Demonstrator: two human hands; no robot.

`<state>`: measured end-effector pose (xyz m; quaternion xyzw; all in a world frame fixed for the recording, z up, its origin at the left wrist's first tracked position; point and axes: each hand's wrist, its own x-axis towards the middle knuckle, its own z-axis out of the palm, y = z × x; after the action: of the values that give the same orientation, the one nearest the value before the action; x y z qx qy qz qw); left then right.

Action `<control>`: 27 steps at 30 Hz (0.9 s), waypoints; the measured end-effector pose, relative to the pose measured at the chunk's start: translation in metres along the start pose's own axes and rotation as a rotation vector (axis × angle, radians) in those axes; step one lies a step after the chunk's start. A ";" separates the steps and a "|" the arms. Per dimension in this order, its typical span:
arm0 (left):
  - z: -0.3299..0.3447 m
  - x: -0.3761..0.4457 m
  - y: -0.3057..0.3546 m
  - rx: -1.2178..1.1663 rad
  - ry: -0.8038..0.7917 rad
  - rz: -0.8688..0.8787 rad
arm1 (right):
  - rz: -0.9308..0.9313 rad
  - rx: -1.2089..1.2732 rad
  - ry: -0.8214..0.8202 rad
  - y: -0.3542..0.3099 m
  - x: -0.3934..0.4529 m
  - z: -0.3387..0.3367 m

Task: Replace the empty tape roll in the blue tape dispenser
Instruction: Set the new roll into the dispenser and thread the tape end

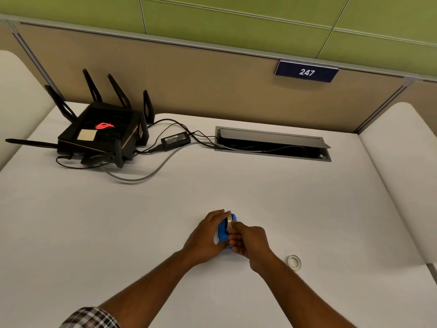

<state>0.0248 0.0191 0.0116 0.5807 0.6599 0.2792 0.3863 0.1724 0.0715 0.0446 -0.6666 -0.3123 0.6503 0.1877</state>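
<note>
The blue tape dispenser (224,232) sits low in the middle of the white desk, held between both hands. My left hand (205,237) wraps its left side, fingers curled over the top. My right hand (248,242) presses on its right side, fingertips pinching at a pale tape roll (229,221) that shows in the dispenser's top. Most of the dispenser is hidden by the hands. A small white ring (294,262), a bare tape core, lies flat on the desk to the right of my right wrist.
A black router (101,136) with several antennas stands at the back left, its power brick (175,140) and cables trailing to an open cable hatch (272,144) at the back centre. A partition with a "247" sign (306,72) closes off the rear.
</note>
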 end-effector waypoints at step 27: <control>0.000 0.000 0.001 -0.059 -0.019 -0.024 | 0.121 0.160 0.095 -0.007 -0.005 0.020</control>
<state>0.0254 0.0189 0.0124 0.5635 0.6547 0.2885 0.4129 0.1523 0.0699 0.0514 -0.6973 -0.2094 0.6508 0.2153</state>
